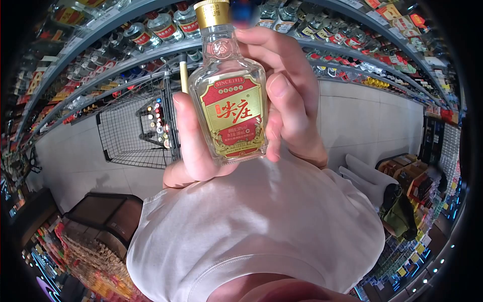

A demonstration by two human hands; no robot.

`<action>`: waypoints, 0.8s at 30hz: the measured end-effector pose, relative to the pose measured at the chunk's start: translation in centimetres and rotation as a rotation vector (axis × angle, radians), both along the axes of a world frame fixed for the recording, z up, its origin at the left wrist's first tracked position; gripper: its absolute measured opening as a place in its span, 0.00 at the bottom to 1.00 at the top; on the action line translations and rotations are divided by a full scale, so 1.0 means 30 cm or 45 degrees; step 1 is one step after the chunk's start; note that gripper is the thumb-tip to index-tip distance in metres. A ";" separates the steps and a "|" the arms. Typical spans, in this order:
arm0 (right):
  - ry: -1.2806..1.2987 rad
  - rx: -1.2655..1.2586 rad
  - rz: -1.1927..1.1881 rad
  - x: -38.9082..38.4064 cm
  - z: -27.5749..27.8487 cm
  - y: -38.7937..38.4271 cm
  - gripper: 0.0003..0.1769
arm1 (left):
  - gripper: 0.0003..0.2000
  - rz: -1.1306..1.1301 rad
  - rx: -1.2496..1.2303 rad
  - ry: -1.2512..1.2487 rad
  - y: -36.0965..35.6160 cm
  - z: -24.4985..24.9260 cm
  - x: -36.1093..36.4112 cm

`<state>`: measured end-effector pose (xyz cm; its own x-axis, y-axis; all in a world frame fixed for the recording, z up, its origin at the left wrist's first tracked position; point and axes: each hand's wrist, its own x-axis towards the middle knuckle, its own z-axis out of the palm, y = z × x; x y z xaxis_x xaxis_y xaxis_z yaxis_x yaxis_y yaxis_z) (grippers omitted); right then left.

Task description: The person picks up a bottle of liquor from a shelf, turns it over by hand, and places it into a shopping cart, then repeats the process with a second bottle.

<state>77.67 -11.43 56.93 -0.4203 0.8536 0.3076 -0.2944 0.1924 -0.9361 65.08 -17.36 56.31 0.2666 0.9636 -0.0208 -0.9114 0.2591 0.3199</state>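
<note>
A small clear glass liquor bottle (234,113) with a gold cap and a red-and-gold label is held up close in front of my chest. The bottle stands nearly upright, label toward me, its neck tilted slightly left. My left hand (193,146) grips its lower left side, with the thumb along the edge. On the other side, my right hand (294,93) is closed against the glass, its index finger by the neck and its thumb at the shoulder. The fingers behind the bottle are partly hidden.
Shelves (126,68) of bottles curve across the far side. A black wire shopping cart (133,131) with several bottles in it stands ahead to the left on the tiled floor (359,118). Display stands of packaged goods (93,251) flank me. At right, a person's light trouser leg (367,173) shows.
</note>
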 end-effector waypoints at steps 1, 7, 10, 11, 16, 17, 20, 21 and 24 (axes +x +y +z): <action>0.048 0.021 -0.030 -0.012 -0.013 0.003 0.31 | 0.53 0.015 0.029 -0.008 0.003 -0.006 0.000; 0.026 0.075 0.011 -0.013 -0.024 0.026 0.31 | 0.53 0.021 0.005 -0.007 0.026 -0.011 -0.008; 0.050 0.091 -0.012 -0.035 -0.050 0.038 0.32 | 0.53 0.021 -0.008 -0.012 0.034 -0.014 -0.024; 0.079 0.126 -0.039 -0.044 -0.058 0.042 0.32 | 0.52 0.022 -0.011 -0.013 0.038 -0.016 -0.030; 0.051 0.142 -0.047 -0.047 -0.051 0.041 0.32 | 0.52 0.027 -0.020 -0.014 0.037 -0.015 -0.036; 0.041 0.140 -0.040 -0.047 -0.048 0.040 0.31 | 0.52 0.027 -0.021 -0.014 0.035 -0.014 -0.038; 0.025 0.193 -0.066 -0.058 -0.060 0.051 0.31 | 0.52 0.029 -0.027 -0.016 0.034 -0.014 -0.045; 0.023 0.191 -0.066 -0.058 -0.047 0.046 0.31 | 0.52 0.030 -0.028 -0.018 0.035 -0.014 -0.052; -0.055 0.027 -0.026 -0.057 -0.007 0.031 0.30 | 0.51 0.031 -0.030 -0.022 0.031 -0.014 -0.059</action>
